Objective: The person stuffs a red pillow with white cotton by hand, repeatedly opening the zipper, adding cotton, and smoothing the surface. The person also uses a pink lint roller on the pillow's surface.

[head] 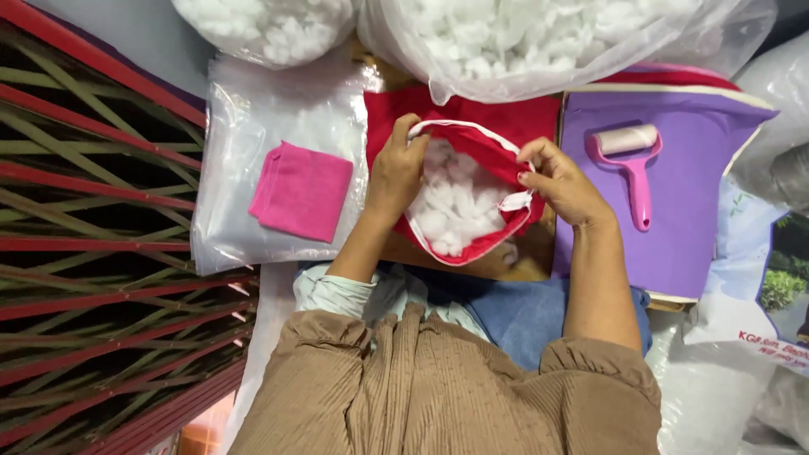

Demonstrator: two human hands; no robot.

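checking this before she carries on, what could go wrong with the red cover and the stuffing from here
1. Both hands, left hand and right hand, pull the zippered opening of the red cushion cover wide, and white fibre stuffing sits right at the edge; tufts may spill out or catch in the white zipper.
2. The big clear stuffing bag overhangs the cover, so it might sag onto the work.

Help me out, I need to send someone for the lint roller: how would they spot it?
Start at the red cover full of white stuffing that both hands hold open. Beside the right hand lies a purple mat. The lint roller lies on it: pink handle, white roll, the only tool there.
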